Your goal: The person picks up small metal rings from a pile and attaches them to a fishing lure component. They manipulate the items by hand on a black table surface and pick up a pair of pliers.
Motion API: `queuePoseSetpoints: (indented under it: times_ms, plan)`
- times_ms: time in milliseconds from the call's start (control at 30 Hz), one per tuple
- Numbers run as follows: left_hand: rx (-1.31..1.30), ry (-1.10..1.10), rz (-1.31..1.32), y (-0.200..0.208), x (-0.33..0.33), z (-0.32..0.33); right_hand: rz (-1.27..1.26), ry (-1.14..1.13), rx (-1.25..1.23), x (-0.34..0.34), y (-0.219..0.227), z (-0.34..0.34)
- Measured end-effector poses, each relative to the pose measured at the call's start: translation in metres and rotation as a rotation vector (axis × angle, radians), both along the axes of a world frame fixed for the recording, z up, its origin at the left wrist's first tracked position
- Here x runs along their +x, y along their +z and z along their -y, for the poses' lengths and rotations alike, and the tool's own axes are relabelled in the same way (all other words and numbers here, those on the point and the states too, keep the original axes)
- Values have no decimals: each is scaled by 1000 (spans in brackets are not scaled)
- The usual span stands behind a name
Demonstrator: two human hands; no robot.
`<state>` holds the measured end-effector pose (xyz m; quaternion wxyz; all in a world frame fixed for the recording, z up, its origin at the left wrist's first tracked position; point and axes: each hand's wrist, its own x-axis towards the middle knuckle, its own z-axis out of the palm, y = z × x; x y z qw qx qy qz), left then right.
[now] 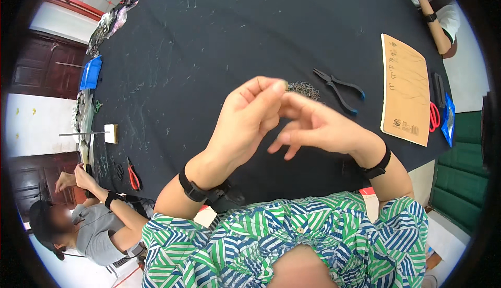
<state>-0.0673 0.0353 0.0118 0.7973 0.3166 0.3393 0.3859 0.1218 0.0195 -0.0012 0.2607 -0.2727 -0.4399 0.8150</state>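
Observation:
My left hand [245, 115] is raised over the black-covered table, thumb and fingers pinched together. What lies in the pinch, if anything, is too small to make out. Close beside it, my right hand [318, 126] has its fingers curved and apart, with the thumb away from them and no visible object held. Its upper fingers come near the left fingertips and are slightly blurred. Just behind the hands lies a small pile of thin metal wire pieces [303, 90], partly hidden by them. Pliers with black and blue handles [339, 90] rest with handles apart to the right of the pile.
A brown notebook [406, 92] lies at the right, with red-handled scissors [434, 116] and a blue packet [448, 120] beyond it. Red-handled pliers [134, 175] are at the left edge near a co-worker [99, 230]. Loose threads are scattered on the black cloth [209, 42].

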Motion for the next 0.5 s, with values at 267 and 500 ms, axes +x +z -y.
queuePoseSetpoints:
  times_ms: [267, 500]
  plan:
    - [161, 191, -5, 6, 6, -11, 169, -169, 143, 19, 9, -6]
    - [279, 211, -245, -11, -19, -12, -33, -615, 206, 56, 7, -22]
